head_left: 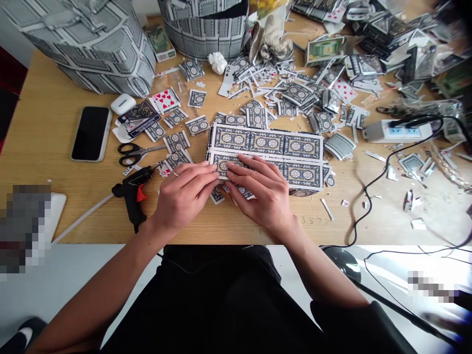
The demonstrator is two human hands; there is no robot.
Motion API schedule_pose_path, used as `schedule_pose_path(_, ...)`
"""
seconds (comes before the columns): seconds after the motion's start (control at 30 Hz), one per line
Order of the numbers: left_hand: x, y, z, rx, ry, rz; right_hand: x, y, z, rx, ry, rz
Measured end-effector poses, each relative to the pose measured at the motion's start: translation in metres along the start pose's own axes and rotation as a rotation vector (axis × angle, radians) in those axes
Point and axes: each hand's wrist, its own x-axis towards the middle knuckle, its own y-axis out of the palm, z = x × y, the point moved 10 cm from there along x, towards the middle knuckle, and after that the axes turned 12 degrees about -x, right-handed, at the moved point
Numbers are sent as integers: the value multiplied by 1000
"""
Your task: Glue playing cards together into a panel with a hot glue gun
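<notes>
A flat-topped box covered with playing cards (303, 147) sits on the table, its patterned card backs in two rows. My left hand (186, 194) is at the box's left end, its fingertips pressed together at the edge; whether they pinch anything is hidden. My right hand (260, 189) lies over the box's near left part, fingers stretched out across the cards. Card pieces lie beneath and around the box. Left of my left hand is a black glue gun (133, 196) with an orange trigger, and beyond it black-handled scissors (134, 153).
A phone (91, 133) and a white earphone case (123, 104) lie at the left. Two large card-covered vessels, one a woven basket (106, 49), stand at the back. Cut cards and wrappers cover the back right, beside a power strip (398, 132) with a black cable (365, 189).
</notes>
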Motion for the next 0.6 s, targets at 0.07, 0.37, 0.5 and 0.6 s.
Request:
schedule_pose_path(0.07, 1, 0, 0, -1, 2, -4, 1, -1, -1, 16, 5, 2)
schedule_pose_path(0.37, 3, -2, 0, -27, 6, -19, 2, -1, -1, 31, 18, 4)
schedule_pose_path(0.5, 3, -2, 0, -28, 10, -21, 1, -1, -1, 29, 14, -4)
schedule_pose_path(0.6, 2, -3, 0, -23, 9, -21, 2, -1, -1, 25, 13, -5)
